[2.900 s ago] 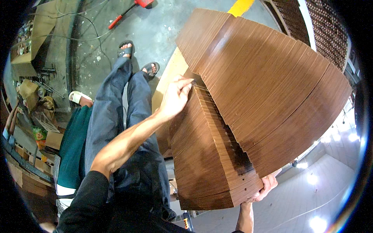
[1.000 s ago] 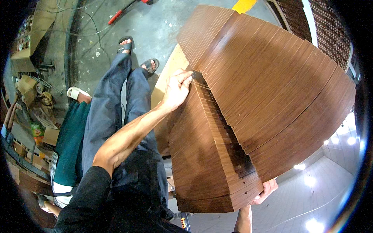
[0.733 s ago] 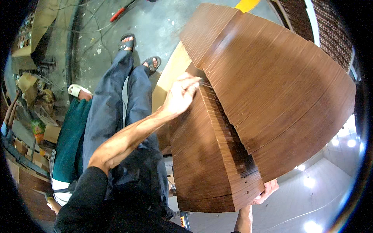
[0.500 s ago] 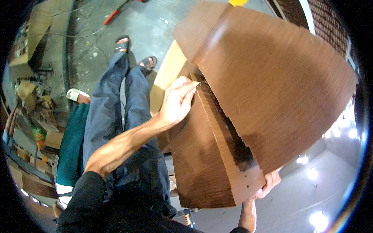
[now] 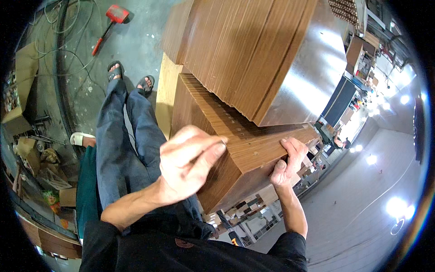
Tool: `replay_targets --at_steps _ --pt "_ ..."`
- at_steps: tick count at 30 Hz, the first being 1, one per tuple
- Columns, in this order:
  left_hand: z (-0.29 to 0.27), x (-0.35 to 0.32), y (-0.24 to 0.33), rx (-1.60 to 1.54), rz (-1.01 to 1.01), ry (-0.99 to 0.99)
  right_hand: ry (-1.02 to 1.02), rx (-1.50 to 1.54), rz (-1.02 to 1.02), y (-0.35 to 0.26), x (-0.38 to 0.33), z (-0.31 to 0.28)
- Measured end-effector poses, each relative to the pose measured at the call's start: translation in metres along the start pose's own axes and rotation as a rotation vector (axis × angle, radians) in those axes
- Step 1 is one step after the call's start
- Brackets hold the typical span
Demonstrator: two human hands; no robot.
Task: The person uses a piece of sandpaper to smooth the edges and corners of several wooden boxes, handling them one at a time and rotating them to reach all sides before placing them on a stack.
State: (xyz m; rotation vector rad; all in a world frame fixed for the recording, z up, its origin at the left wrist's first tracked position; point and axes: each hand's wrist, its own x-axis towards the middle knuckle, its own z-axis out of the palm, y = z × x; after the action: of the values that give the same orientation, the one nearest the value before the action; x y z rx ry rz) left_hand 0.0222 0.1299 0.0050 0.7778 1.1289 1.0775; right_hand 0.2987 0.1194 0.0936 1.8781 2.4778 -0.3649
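Your hands on the stack of thin brown wood-veneer panels

The stack stands on edge before your legs; a taller stack of brown panels hides its far end. Your left hand lies loosely curled against the near face, and your right hand grips the far corner, fingertips partly hidden.

Brown striped panel stack; blue trousers; seemingly red mallet.
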Motion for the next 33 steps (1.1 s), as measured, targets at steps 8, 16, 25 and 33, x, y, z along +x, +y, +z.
replay_targets --at_steps 8,16,25,33 --pt "0.025 0.0 0.02 -0.021 0.159 -0.049 0.013 0.019 -0.034 0.001 0.001 0.002" --pt "0.012 0.001 -0.006 0.035 -0.017 0.068 -0.005 0.004 -0.023 -0.002 -0.003 0.001" --pt "0.013 0.012 -0.041 0.063 -0.017 0.061 0.015 0.0 -0.008 -0.003 0.002 0.002" --pt "0.02 0.005 -0.013 0.04 0.291 -0.024 0.023 -0.003 -0.024 -0.003 0.003 0.001"
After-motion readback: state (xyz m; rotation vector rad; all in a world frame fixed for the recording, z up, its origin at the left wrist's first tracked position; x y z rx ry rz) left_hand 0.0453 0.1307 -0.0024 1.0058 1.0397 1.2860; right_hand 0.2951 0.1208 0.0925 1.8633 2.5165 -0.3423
